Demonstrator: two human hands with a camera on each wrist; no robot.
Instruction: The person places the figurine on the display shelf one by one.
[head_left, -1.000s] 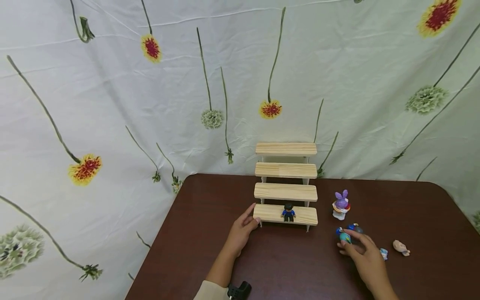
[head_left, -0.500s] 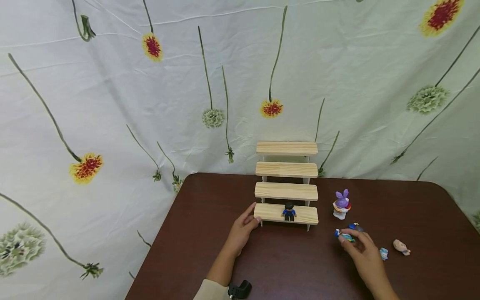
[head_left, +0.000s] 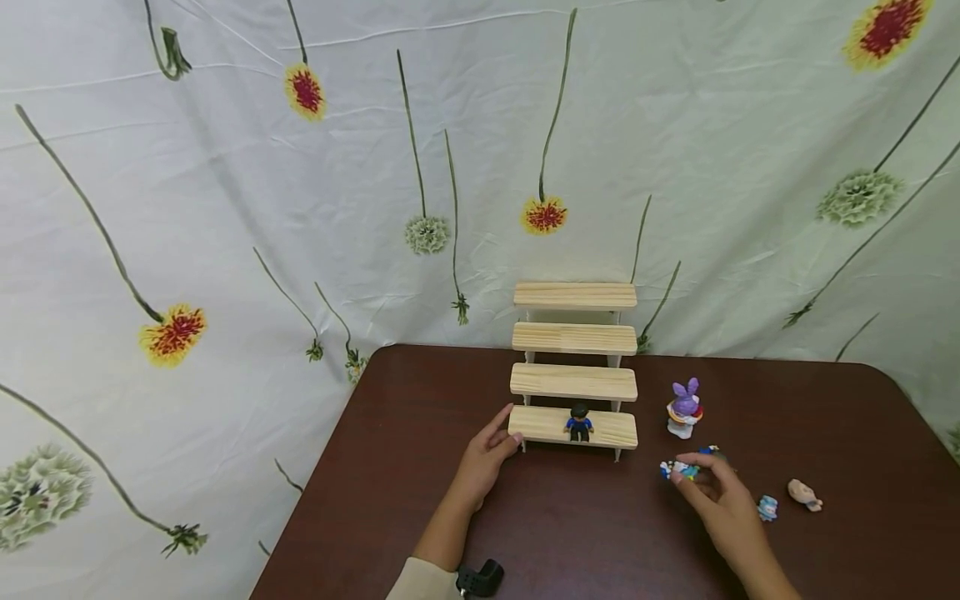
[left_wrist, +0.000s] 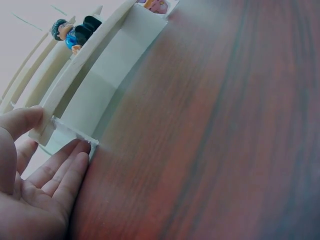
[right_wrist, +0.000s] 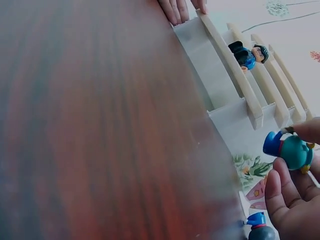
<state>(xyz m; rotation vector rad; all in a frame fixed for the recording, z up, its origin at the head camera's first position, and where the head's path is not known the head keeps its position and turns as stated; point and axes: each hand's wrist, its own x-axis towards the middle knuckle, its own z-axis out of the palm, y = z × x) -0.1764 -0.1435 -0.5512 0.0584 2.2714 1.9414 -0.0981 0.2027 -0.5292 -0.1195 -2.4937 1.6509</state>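
1. One stand (head_left: pixel 573 382) of pale, straight-grained wood: our left hand (head_left: pixel 480 471) touches its left end, fingers fairly straight.
2. Right of the stand, our right hand (head_left: pixel 723 497) pinches a figurine (right_wrist: pixel 296 152) between narrowed fingers; its long axis tilts, hat (right_wrist: pixel 272 144) end on the stand's side.
3. We see its glossy-looking, round teal body.

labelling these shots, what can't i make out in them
Dark grey figure, right wrist view: cut off by the bottom edge.
Teal figure, right wrist view: partly covered by right fingers.
Pinkish thing, left wrist view: cut off by top edge.
Pale-blue figure, head view: features too small.
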